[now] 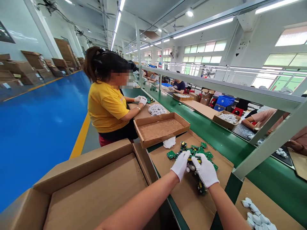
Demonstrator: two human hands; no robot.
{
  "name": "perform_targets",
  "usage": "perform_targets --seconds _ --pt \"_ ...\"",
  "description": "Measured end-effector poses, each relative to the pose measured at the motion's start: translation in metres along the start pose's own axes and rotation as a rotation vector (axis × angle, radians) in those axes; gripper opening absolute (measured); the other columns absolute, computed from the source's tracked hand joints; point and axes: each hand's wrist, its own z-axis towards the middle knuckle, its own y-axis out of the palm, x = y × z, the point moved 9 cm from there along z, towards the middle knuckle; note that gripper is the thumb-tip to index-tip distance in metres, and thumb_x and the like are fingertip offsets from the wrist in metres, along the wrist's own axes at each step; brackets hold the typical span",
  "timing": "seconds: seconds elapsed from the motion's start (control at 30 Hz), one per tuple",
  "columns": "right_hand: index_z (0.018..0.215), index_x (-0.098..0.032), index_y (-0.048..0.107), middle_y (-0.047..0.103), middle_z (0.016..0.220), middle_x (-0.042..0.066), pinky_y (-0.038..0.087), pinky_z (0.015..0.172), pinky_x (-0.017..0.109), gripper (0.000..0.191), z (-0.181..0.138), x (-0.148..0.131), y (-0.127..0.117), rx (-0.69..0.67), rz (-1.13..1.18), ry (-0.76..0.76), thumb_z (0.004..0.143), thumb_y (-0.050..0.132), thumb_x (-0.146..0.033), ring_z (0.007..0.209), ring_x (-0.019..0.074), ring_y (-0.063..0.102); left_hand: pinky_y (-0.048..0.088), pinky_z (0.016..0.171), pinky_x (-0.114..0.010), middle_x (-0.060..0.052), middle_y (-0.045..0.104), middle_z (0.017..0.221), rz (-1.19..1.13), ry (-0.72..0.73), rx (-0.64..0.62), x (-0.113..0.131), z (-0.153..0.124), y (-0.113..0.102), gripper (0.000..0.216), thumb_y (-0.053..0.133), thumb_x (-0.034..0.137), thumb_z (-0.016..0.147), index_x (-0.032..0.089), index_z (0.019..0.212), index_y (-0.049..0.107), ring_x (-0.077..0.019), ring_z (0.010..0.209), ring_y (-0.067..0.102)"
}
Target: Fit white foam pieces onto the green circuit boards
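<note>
My left hand [181, 165], in a white glove, has its fingers closed on the left side of a small circuit board [190, 160] with dark and yellow parts. On the other side, my right hand [206, 170], gloved too, grips the same board; its fingers partly cover it. Several green circuit boards [171, 155] lie in a loose pile just beyond my hands on a flat cardboard sheet [182, 201]. Nearer to me, below my right hand, is another dark-and-green board [201, 187]. A crumpled white cloth-like piece [169, 142] rests at the sheet's far left corner.
A shallow cardboard tray [165, 126] stands beyond the sheet, and a large open carton [96, 191] is at my left. A co-worker in a yellow shirt [105, 105] works ahead. Right are a green conveyor [223, 148], a slanted metal post [271, 140] and white pieces [257, 217].
</note>
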Motion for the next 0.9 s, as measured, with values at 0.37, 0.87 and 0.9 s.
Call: perform_targets --seconds 0.37,0.87,0.9 --pt "0.089 -0.019 0.052 0.063 0.059 0.000 0.041 0.034 0.023 0.053 -0.001 0.004 0.006 -0.184 0.128 0.109 0.086 0.026 -0.065 0.039 0.0149 0.057 0.034 0.036 -0.022 0.001 0.050 0.051 0.305 0.048 -0.099 0.019 0.000 0.009 0.062 0.024 0.069 0.083 0.016 0.075 0.055 -0.0085 0.034 0.039" --pt "0.141 -0.017 0.036 0.022 0.149 0.020 0.020 0.105 0.054 0.071 -0.044 0.038 0.041 -0.174 -0.829 -0.088 0.079 0.060 -0.043 0.135 0.0396 0.021 0.009 0.108 -0.061 -0.016 0.033 0.146 1.224 0.513 -0.016 0.028 0.012 -0.050 0.053 0.062 0.032 0.076 0.017 0.126 0.052 -0.0394 0.136 0.018" --pt "0.140 -0.016 0.037 0.023 0.148 0.021 0.020 0.105 0.054 0.069 -0.040 0.034 0.046 -0.163 -0.851 -0.117 0.080 0.058 -0.043 0.135 0.0396 0.021 0.012 0.108 -0.061 -0.016 0.034 0.145 1.248 0.531 -0.017 0.028 0.015 -0.046 0.053 0.061 0.033 0.077 0.018 0.127 0.051 -0.0385 0.136 0.021"
